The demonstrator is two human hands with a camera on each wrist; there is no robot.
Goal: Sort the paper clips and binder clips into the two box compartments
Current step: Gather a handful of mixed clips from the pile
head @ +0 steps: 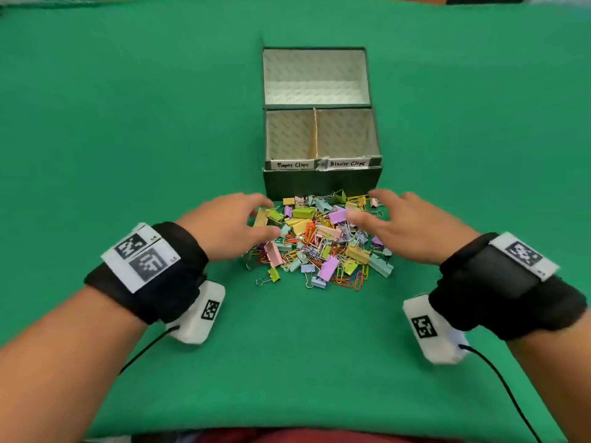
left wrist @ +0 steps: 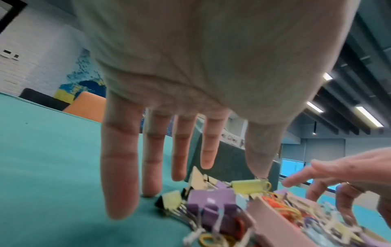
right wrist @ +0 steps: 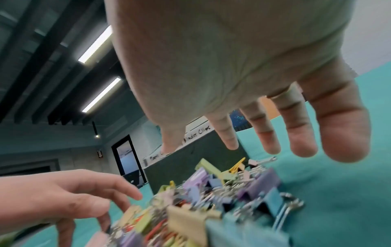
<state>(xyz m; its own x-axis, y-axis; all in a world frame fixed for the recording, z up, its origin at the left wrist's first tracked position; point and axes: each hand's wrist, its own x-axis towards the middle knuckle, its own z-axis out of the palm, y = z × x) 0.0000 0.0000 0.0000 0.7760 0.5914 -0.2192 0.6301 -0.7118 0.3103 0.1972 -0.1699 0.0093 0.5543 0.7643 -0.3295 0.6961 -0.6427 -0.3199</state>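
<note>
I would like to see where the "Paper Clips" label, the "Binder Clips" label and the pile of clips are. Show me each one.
Paper Clips label (head: pixel 292 165): head view, middle of the handwritten strip.
Binder Clips label (head: pixel 348 163): head view, middle of the handwritten strip.
Pile of clips (head: pixel 319 238): head view, centre of the heap.

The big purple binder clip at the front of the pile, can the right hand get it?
Probably yes. The purple binder clip lies on top at the pile's near edge, nothing covering it, and the right hand hovers open just beyond it, holding nothing.
</note>
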